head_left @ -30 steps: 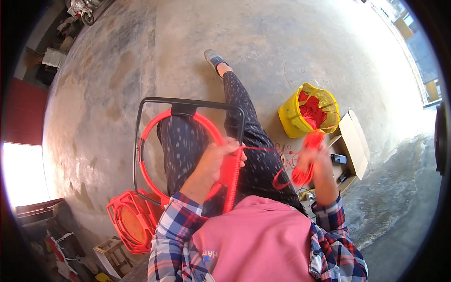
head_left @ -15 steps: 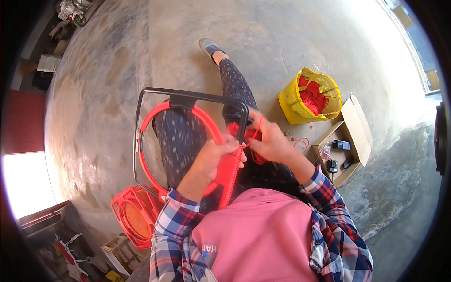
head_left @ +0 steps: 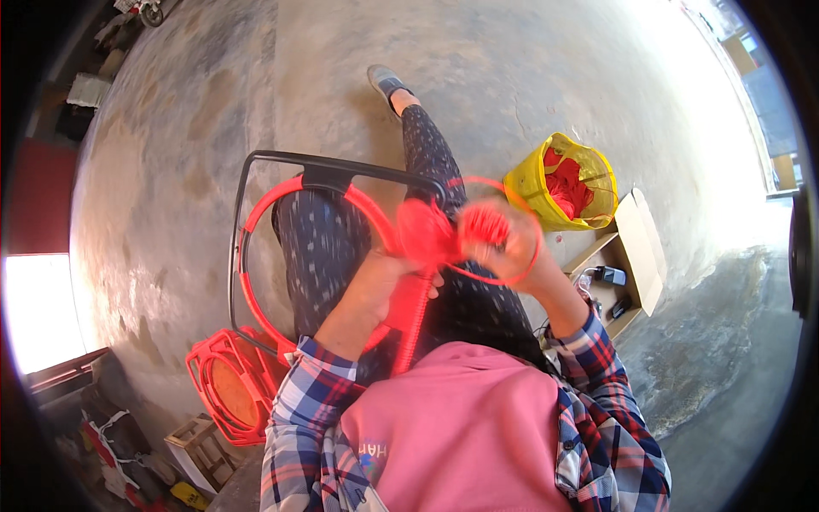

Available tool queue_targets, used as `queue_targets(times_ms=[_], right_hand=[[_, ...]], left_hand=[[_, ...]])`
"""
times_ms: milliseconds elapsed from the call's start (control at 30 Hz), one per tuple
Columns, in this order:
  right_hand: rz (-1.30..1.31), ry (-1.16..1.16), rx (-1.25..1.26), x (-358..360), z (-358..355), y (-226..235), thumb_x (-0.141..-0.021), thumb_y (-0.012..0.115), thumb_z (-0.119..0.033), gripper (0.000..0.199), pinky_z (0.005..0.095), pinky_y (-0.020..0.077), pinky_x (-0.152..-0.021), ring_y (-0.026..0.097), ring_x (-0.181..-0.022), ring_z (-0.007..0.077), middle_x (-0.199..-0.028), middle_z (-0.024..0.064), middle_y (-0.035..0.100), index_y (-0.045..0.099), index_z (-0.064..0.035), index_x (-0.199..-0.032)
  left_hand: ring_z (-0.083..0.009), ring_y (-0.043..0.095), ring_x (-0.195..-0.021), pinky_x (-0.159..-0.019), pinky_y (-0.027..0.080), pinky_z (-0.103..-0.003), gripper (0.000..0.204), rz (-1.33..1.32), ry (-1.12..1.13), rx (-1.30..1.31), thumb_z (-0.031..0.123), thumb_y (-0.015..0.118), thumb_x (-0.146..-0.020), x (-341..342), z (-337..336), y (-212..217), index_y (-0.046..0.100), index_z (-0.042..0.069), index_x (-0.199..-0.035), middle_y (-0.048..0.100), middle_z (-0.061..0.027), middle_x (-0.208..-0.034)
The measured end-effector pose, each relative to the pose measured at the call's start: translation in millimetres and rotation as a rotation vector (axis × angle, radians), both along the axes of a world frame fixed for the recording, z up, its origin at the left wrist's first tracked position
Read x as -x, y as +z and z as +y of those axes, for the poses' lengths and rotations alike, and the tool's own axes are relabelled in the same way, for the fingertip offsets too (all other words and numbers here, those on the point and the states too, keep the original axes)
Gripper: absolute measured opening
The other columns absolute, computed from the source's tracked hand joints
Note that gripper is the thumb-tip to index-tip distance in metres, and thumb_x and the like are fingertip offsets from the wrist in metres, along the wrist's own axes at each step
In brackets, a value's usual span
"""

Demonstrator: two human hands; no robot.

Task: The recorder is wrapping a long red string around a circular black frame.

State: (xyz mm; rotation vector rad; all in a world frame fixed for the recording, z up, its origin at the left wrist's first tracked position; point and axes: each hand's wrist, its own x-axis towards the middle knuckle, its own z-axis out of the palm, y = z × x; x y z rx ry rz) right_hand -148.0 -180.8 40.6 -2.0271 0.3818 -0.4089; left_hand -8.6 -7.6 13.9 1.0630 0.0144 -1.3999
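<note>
Across my lap lies a black rectangular frame (head_left: 237, 230) with a red ring (head_left: 373, 212) inside it. Red cord is wound tightly along one side bar (head_left: 413, 328) of the frame. My left hand (head_left: 378, 286) is closed around that side, near the top of the winding. To its right, my right hand (head_left: 518, 247) grips a bundle of red cord (head_left: 484, 224), blurred by motion. A loose loop of cord swings around this hand. Another red mass (head_left: 424, 232), too smeared to make out, lies between the hands over the frame's corner.
A yellow basket (head_left: 533, 192) holding red material stands on the floor to the right. Beside it, an open cardboard box (head_left: 641, 256) contains small electronic devices. Red frames (head_left: 223, 388) are stacked at the lower left, near a wooden stool (head_left: 203, 444).
My right hand has shifted slightly right and down, bringing the cord bundle into view with a wide loop around it. My left hand keeps its hold; the view has shifted a little.
</note>
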Motion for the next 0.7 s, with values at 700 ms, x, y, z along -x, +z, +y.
queue_targets(times_ms=[700], right_hand=[[0.318, -0.779, -1.05, 173.6, -39.5, -142.6, -0.098, 0.054, -0.025, 0.015, 0.0315, 0.0483, -0.053, 0.057, -0.058, 0.0152, -0.072, 0.0018, 0.056, 0.052, -0.0115, -0.093]], left_hand=[[-0.0227, 0.065, -0.062, -0.058, 0.057, -0.034, 0.018, 0.075, 0.047, 0.027, 0.014, 0.061, -0.086, -12.9, -1.6, -7.5, 0.06, 0.001, -0.098, 0.064, -0.014, -0.076]])
